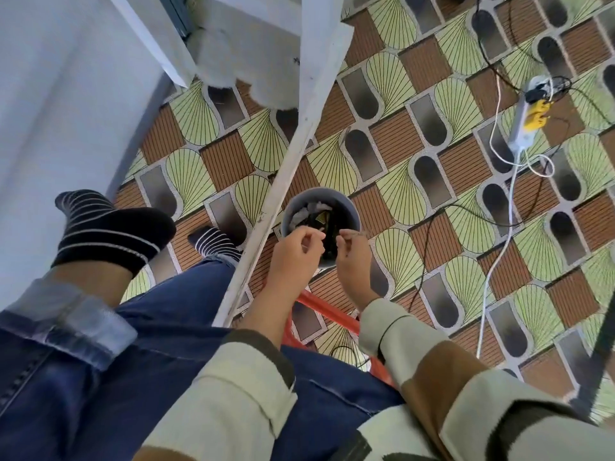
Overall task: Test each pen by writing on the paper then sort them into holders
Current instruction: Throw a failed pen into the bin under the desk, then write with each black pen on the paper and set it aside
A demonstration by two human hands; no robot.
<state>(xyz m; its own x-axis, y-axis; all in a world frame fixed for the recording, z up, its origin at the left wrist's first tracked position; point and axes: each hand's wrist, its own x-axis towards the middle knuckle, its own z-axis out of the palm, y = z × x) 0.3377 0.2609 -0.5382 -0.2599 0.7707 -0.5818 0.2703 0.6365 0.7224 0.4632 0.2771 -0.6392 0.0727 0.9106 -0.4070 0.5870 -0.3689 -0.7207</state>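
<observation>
No pen, paper or holder shows in the head view. A grey round bin (319, 197) stands on the patterned floor and holds crumpled pale scraps and dark bits. My left hand (293, 251) hovers over the bin's near rim with its fingers curled and fingertips drawn to the thumb. My right hand (352, 256) is just beside it, also over the rim with curled fingers. I see nothing plainly held in either hand. The hands cover the near part of the bin.
A white table leg (283, 181) slants down past the bin's left side. My legs in jeans and striped socks (109, 231) lie at the left. A red stool frame (319, 311) is under my forearms. A power strip (525, 118) with cables lies at the right.
</observation>
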